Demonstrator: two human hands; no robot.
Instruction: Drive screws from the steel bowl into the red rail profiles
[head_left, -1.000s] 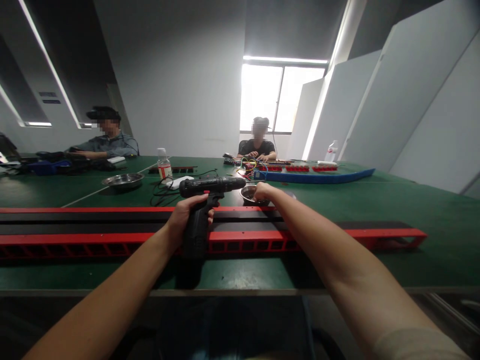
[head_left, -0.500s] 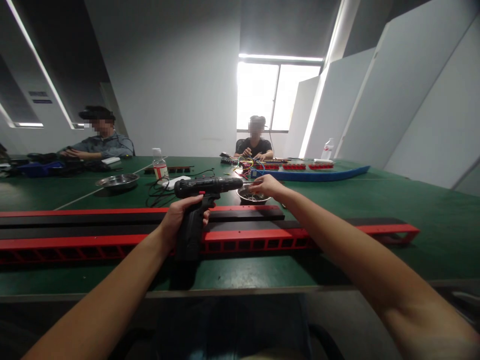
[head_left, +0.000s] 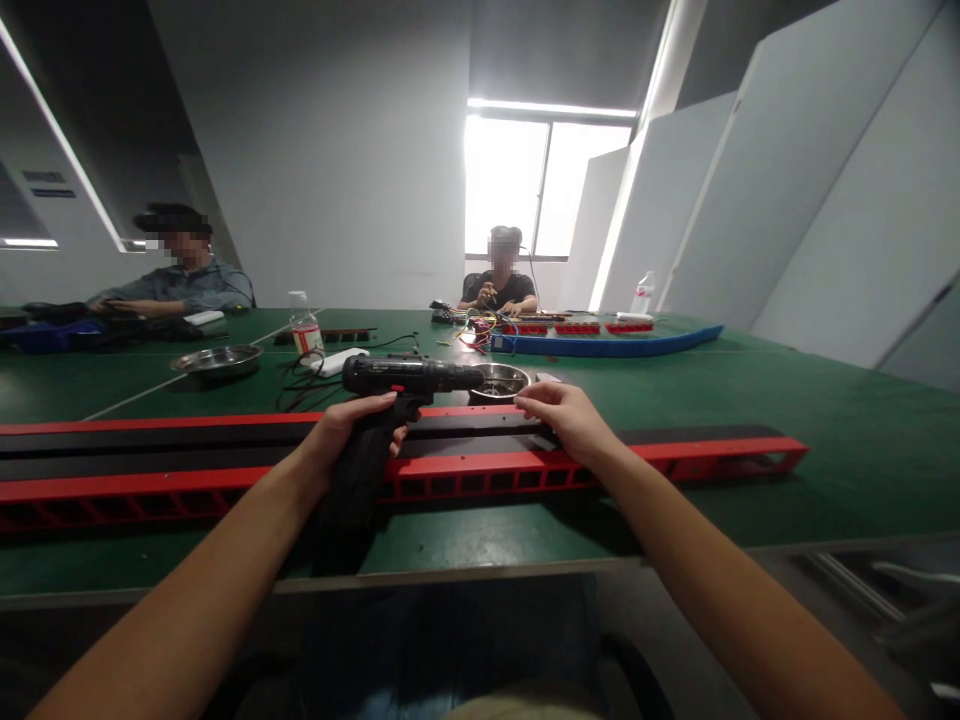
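My left hand (head_left: 337,435) is wrapped round the grip of a black cordless drill (head_left: 409,376), which points to the right. Fingers pinched together, my right hand (head_left: 570,418) is just right of the drill's front end. Whatever is between those fingertips is too small to make out. Below both hands lie long red-and-black rails (head_left: 465,485), side by side along the near part of the table. Behind the drill's tip stands a metal bowl (head_left: 493,399) with small dark pieces in it, partly hidden by the drill.
A wide steel bowl (head_left: 217,362) and a labelled bottle (head_left: 304,328) stand to the left, near dark cables (head_left: 300,385). Farther back lie a long blue strip (head_left: 611,346) and a tangle of coloured wires (head_left: 484,325). Two people sit across the green table (head_left: 750,390).
My right hand has come down and toward me from the bowl, away from over it, and is now over the rails. The drill stays in my left hand, shifted slightly left.
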